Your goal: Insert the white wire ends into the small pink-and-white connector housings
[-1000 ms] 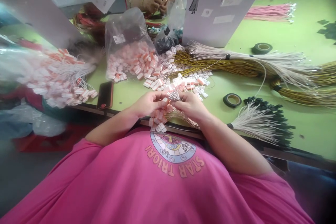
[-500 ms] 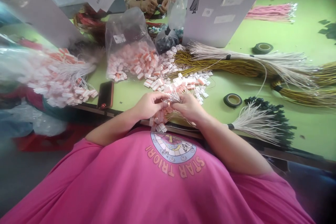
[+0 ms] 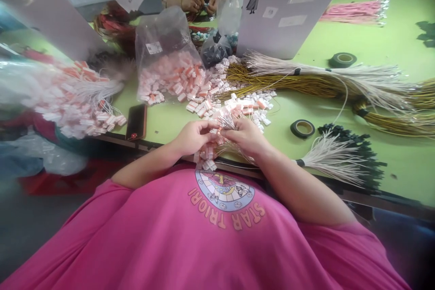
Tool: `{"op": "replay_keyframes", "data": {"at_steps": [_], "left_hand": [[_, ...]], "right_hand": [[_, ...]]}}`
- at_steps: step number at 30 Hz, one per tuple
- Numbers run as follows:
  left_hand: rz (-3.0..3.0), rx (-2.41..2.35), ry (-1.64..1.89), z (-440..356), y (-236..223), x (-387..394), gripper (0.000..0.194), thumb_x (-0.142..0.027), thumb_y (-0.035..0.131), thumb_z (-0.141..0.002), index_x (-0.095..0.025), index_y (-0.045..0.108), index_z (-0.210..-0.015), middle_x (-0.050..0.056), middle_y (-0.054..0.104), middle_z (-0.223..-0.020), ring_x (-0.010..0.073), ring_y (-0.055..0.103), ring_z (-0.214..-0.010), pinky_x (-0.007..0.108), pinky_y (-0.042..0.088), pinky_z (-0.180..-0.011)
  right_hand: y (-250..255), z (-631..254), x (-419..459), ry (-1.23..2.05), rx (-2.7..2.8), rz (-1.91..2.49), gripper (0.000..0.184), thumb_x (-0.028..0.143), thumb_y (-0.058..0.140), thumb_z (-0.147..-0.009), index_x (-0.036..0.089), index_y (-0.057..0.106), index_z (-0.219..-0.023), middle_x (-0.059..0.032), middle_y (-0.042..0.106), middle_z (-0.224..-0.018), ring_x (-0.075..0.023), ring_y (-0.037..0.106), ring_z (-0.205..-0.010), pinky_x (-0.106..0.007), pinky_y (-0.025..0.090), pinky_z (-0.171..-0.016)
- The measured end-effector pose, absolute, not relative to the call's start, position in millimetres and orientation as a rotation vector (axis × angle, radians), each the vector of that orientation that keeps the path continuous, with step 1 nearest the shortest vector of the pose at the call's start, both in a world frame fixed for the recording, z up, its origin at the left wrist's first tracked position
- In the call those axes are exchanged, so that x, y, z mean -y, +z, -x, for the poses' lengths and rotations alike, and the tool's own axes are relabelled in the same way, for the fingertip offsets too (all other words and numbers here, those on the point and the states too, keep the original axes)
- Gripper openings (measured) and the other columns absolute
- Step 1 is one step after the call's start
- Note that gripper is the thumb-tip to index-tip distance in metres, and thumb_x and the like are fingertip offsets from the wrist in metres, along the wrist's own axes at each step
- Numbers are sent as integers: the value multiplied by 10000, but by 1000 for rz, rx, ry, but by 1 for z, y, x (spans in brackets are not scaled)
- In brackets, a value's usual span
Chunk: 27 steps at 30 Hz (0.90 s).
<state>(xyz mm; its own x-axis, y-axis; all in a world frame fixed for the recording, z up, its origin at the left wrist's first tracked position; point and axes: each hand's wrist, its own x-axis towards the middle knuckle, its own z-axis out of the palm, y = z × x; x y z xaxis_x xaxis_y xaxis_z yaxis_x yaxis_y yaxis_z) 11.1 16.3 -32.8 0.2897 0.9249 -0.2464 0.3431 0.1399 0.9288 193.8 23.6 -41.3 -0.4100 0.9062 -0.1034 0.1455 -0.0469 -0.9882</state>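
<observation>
Over the table's front edge, my right hand [image 3: 249,138] is closed around a bundle of thin wires [image 3: 227,121] whose silvery ends fan upward. Facing it, my left hand [image 3: 195,137] has thumb and index finger pinched together at the bundle's left side. A small pale piece shows at those fingertips, too small to make out. White-and-orange connectors [image 3: 206,158] hang below my hands from wires partly hidden by the fingers. Just beyond lies a heap of loose white connectors [image 3: 204,108], some spilling from a clear plastic bag [image 3: 163,31].
A phone [image 3: 136,121] and a pile of wired connectors [image 3: 81,104] lie left. Rightward are black tape rolls [image 3: 302,128], long white and yellow wire bundles [image 3: 306,84], and white wires with black connectors [image 3: 335,156]. Across, a co-worker's hands [image 3: 202,2] work between upright panels [image 3: 282,4].
My right hand has shifted slightly, its fingers closing a little further over the wire bundle. My left hand stays nearly in place. The view has tilted very slightly.
</observation>
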Motion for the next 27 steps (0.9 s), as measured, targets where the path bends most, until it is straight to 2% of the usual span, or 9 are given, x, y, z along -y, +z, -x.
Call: {"op": "replay_keyframes", "data": {"at_steps": [8, 14, 18, 22, 27], "left_hand": [[-1504, -1290, 691, -14, -36, -14, 251, -210, 676, -741, -125, 681, -977, 74, 712, -924, 158, 663, -803, 271, 541, -741], [-1368, -1272, 692, -9, -41, -16, 277, -226, 687, -734, -125, 665, -992, 66, 707, -870, 138, 651, -713, 255, 541, -631], [-1296, -1301, 697, -10, -42, -15, 293, -238, 710, -714, -123, 661, -978, 56, 701, -819, 131, 643, -671, 242, 532, -581], [-1291, -1285, 665, -13, -40, -15, 312, -241, 724, -703, -114, 667, -982, 62, 703, -797, 139, 649, -664, 252, 537, -594], [-1330, -1282, 701, -11, -40, -15, 276, -213, 684, -730, -116, 669, -989, 72, 707, -848, 142, 659, -698, 262, 547, -635]], "right_hand": [[-52, -192, -24, 1597, 1546, 1101, 85, 209, 574, -725, 180, 653, -731, -16, 659, -711, -136, 586, -660, -278, 450, -656], [-48, -193, -25, 1412, 1667, 1266, 158, 226, 551, -730, 173, 563, -581, 16, 534, -523, -97, 466, -507, -263, 361, -528], [-46, -192, -24, 1299, 1753, 1274, 121, 194, 518, -718, 169, 561, -608, 20, 534, -570, -106, 479, -564, -257, 362, -560], [-47, -190, -23, 1313, 1725, 1191, 119, 204, 500, -749, 168, 611, -724, 3, 612, -688, -131, 550, -667, -264, 413, -643], [-51, -191, -24, 1323, 1768, 1210, 130, 200, 521, -743, 160, 645, -736, -13, 632, -699, -148, 568, -684, -279, 429, -653]]}}
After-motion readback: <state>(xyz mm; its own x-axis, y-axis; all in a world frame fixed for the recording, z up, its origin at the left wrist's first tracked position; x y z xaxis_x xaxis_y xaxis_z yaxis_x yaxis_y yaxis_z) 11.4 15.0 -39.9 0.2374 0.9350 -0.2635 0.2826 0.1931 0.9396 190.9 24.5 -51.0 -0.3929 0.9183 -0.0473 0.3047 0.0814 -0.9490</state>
